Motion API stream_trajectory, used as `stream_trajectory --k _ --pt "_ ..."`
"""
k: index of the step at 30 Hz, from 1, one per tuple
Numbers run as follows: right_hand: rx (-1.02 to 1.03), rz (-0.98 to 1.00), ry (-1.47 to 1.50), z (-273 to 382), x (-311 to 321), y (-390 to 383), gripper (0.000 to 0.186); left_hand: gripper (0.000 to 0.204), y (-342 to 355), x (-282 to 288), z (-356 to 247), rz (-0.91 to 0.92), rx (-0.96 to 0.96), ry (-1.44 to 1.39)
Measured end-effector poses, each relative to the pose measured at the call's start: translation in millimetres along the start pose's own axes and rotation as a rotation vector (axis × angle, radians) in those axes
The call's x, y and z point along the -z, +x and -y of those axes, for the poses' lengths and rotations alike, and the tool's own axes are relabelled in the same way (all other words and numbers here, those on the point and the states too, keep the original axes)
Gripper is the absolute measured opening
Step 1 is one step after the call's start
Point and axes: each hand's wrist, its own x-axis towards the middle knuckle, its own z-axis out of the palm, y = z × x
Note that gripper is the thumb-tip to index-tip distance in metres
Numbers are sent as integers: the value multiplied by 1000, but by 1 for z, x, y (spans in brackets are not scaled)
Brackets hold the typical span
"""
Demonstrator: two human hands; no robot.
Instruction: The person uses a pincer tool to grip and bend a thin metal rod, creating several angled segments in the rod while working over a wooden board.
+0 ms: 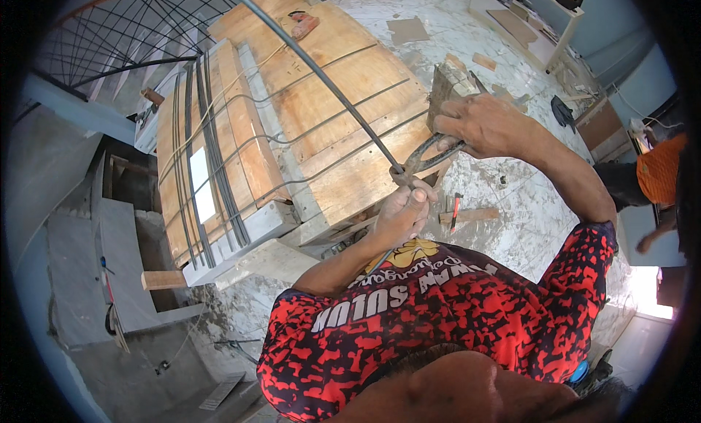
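Note:
A long dark metal rod (321, 76) slants from the upper left over the wooden bench down to my hands. My left hand (405, 215) is closed around it near its lower part, and the rod carries on below toward my shirt. In my right hand (485, 123) I grip a pair of pincers (420, 156) by the handles. Their jaws sit at the rod just above my left fingers; whether they bite on it I cannot tell. The plywood bench top (328, 131) lies beyond, with thin bent rods (285, 139) across it and several straight rods (212, 153) at its left.
An orange power tool (303, 27) rests at the bench's far side. Red-handled tool (456, 207) and wood offcut (475, 215) lie on the marbled floor (511, 211). A grey cabinet frame (131, 255) stands at left. Another person in orange (661, 171) is at right.

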Motion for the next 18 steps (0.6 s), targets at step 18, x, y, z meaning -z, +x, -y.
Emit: stream_trajectory --k 18 --pt "-76 -77 36 7 -15 -4 19 38 3 -6 -10 -53 -15 -26"
